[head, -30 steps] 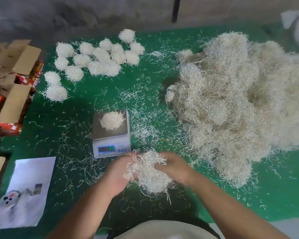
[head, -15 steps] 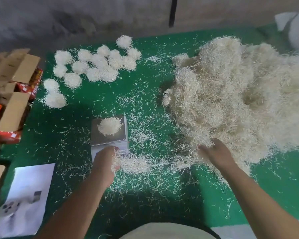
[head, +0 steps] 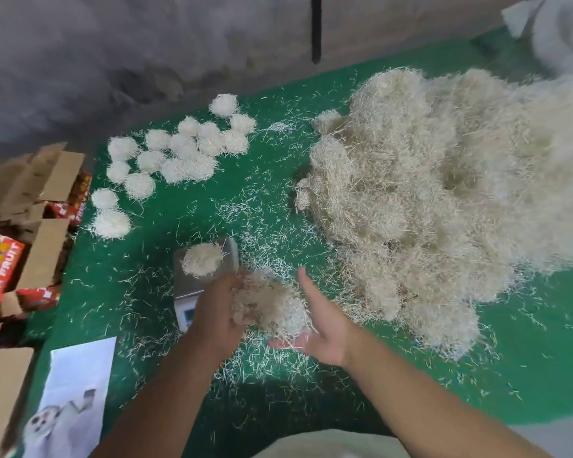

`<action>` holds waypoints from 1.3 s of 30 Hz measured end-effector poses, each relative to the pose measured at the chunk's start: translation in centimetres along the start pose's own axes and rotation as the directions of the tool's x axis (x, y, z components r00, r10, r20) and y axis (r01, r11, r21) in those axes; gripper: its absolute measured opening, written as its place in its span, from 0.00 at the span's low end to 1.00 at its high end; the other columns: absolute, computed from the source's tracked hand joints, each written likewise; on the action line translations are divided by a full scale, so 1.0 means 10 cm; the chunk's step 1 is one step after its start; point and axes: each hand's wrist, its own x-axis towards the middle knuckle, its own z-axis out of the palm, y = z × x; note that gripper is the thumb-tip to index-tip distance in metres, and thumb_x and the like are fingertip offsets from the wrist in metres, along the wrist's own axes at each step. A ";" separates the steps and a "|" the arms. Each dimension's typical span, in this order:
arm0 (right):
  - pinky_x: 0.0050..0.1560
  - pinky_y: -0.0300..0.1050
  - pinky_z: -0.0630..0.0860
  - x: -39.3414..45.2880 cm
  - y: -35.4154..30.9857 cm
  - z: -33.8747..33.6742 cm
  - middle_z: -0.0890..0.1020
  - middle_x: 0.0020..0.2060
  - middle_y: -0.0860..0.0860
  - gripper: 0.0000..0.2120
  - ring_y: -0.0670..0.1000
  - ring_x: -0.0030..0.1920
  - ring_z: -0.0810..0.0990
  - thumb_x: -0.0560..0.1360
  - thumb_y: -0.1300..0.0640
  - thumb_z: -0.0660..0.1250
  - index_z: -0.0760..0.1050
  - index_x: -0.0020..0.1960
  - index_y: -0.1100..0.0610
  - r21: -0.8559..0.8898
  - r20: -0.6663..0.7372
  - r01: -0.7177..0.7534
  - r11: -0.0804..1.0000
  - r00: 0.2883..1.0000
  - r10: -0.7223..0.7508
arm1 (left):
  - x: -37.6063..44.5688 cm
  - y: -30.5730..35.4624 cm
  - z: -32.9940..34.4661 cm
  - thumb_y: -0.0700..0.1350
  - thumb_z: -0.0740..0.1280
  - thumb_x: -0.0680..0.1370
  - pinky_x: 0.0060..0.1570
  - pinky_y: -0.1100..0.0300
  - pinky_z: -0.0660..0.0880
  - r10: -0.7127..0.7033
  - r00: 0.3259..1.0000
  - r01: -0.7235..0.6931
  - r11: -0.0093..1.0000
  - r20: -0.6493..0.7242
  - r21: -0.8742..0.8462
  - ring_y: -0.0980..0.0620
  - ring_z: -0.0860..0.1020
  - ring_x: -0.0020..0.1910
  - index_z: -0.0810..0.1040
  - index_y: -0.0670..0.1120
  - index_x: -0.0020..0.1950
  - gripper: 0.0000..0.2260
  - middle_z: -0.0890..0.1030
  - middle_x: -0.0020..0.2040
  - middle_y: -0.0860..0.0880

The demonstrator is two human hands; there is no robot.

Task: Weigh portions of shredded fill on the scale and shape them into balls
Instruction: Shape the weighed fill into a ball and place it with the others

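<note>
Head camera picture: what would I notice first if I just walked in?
First, the huge fluffy heap of pale shredded fill covering the right of the green table. Then the cluster of small white fill balls at the far left. In front, the left hand and the right hand cup a loose clump of fill beside the small grey scale.

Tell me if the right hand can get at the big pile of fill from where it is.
Probably yes. The right hand is open beside the clump, and only scattered shreds on green cloth lie between it and the big pile.
</note>
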 end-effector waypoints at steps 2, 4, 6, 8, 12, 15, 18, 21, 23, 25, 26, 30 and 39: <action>0.79 0.69 0.63 -0.01 0.01 0.08 0.67 0.79 0.66 0.47 0.66 0.77 0.71 0.75 0.24 0.64 0.63 0.83 0.52 0.173 0.189 -0.039 0.984 0.982 0.005 | -0.09 -0.05 0.04 0.49 0.61 0.83 0.50 0.61 0.79 0.190 0.981 -0.187 0.893 0.034 0.409 0.52 0.82 0.53 0.79 0.50 0.54 0.08 0.82 0.54 0.47; 0.82 0.65 0.60 -0.03 0.01 0.20 0.73 0.76 0.65 0.42 0.64 0.78 0.71 0.81 0.27 0.58 0.68 0.81 0.58 0.198 0.222 -0.007 0.980 0.974 -0.038 | -0.17 -0.18 0.08 0.54 0.59 0.81 0.45 0.61 0.79 0.425 0.894 -0.387 0.574 0.142 0.721 0.49 0.81 0.53 0.78 0.49 0.49 0.12 0.81 0.53 0.49; 0.82 0.63 0.61 -0.02 0.03 0.35 0.76 0.73 0.63 0.38 0.65 0.77 0.71 0.82 0.32 0.61 0.69 0.80 0.59 0.152 0.156 0.062 0.986 0.984 -0.086 | -0.21 -0.32 0.13 0.49 0.60 0.83 0.51 0.49 0.78 0.499 0.851 -0.418 0.450 0.165 0.789 0.44 0.79 0.58 0.80 0.45 0.55 0.12 0.80 0.56 0.45; 0.77 0.59 0.70 0.00 0.03 0.49 0.81 0.68 0.61 0.33 0.62 0.70 0.79 0.83 0.35 0.63 0.76 0.74 0.60 0.092 0.021 0.063 0.994 0.998 -0.065 | -0.29 -0.42 0.20 0.46 0.61 0.84 0.59 0.46 0.76 0.437 0.888 -0.380 0.521 0.144 0.764 0.42 0.78 0.62 0.80 0.42 0.63 0.13 0.81 0.61 0.44; 0.48 0.50 0.83 0.11 0.06 0.44 0.86 0.41 0.56 0.29 0.55 0.42 0.87 0.83 0.35 0.60 0.84 0.48 0.60 0.141 -0.047 0.084 0.986 0.996 -0.078 | -0.47 -0.58 0.18 0.50 0.49 0.83 0.77 0.52 0.65 0.342 0.870 -0.486 0.474 0.355 0.734 0.55 0.67 0.76 0.71 0.48 0.76 0.24 0.69 0.77 0.52; 0.58 0.54 0.70 0.22 0.05 0.29 0.76 0.47 0.56 0.22 0.57 0.46 0.77 0.80 0.36 0.68 0.75 0.56 0.56 0.110 -0.300 0.098 0.989 0.952 -0.061 | -0.50 -0.58 0.00 0.51 0.51 0.82 0.74 0.71 0.58 0.390 0.840 -0.535 0.469 0.378 0.703 0.71 0.64 0.73 0.74 0.57 0.75 0.24 0.68 0.74 0.67; 0.55 0.55 0.76 0.23 0.02 0.15 0.82 0.57 0.59 0.20 0.57 0.56 0.82 0.82 0.42 0.65 0.77 0.63 0.58 0.023 -0.383 0.144 0.989 0.915 -0.124 | -0.36 -0.55 -0.26 0.51 0.57 0.84 0.63 0.71 0.70 0.444 0.860 -0.489 0.574 0.252 0.657 0.72 0.74 0.63 0.79 0.60 0.67 0.16 0.77 0.64 0.70; 0.59 0.58 0.79 0.23 0.00 0.10 0.77 0.73 0.61 0.29 0.59 0.67 0.80 0.81 0.44 0.68 0.71 0.78 0.55 0.011 -0.425 0.179 0.984 0.891 -0.157 | -0.02 -0.52 -0.58 0.52 0.63 0.85 0.56 0.64 0.76 0.355 0.933 -0.311 0.723 0.055 0.617 0.66 0.79 0.56 0.81 0.57 0.63 0.10 0.82 0.58 0.63; 0.74 0.63 0.67 0.27 0.00 0.17 0.65 0.81 0.59 0.36 0.63 0.77 0.68 0.80 0.43 0.69 0.61 0.83 0.50 -0.045 -0.414 0.208 0.977 0.886 -0.208 | 0.18 -0.49 -0.72 0.59 0.64 0.84 0.55 0.58 0.78 0.141 0.990 -0.127 0.898 -0.004 0.420 0.58 0.81 0.58 0.80 0.53 0.66 0.16 0.83 0.61 0.55; 0.76 0.67 0.60 0.33 0.03 0.41 0.61 0.83 0.55 0.36 0.63 0.81 0.61 0.80 0.40 0.67 0.59 0.84 0.45 -0.168 -0.394 0.214 0.962 0.880 -0.265 | 0.35 -0.49 -0.77 0.67 0.62 0.81 0.60 0.43 0.80 -0.193 0.977 0.190 0.981 0.094 0.042 0.49 0.82 0.62 0.78 0.52 0.70 0.25 0.81 0.66 0.49; 0.77 0.70 0.58 0.35 0.07 0.56 0.61 0.83 0.54 0.37 0.62 0.82 0.60 0.79 0.37 0.66 0.59 0.84 0.45 -0.269 -0.380 0.203 0.941 0.876 -0.298 | 0.41 -0.50 -0.76 0.70 0.62 0.79 0.61 0.37 0.79 -0.331 0.923 0.359 0.925 0.198 -0.126 0.45 0.82 0.62 0.78 0.51 0.70 0.29 0.82 0.65 0.46; 0.57 0.57 0.82 0.55 0.30 0.86 0.87 0.48 0.43 0.27 0.42 0.48 0.85 0.78 0.28 0.61 0.81 0.59 0.49 -0.837 -0.173 0.178 0.518 0.811 -0.559 | 0.45 -0.41 -0.61 0.67 0.66 0.76 0.58 0.34 0.78 -0.502 0.687 0.697 0.660 0.526 -0.279 0.39 0.86 0.56 0.86 0.45 0.58 0.28 0.86 0.57 0.41; 0.72 0.53 0.71 0.95 0.46 0.82 0.66 0.73 0.42 0.37 0.51 0.68 0.76 0.77 0.24 0.58 0.62 0.80 0.41 -0.999 -0.006 -0.034 -0.039 0.819 -0.573 | 0.86 -0.28 -0.85 0.43 0.65 0.84 0.42 0.56 0.81 -0.509 0.804 0.565 0.815 0.307 -0.128 0.47 0.85 0.43 0.84 0.42 0.52 0.09 0.87 0.45 0.44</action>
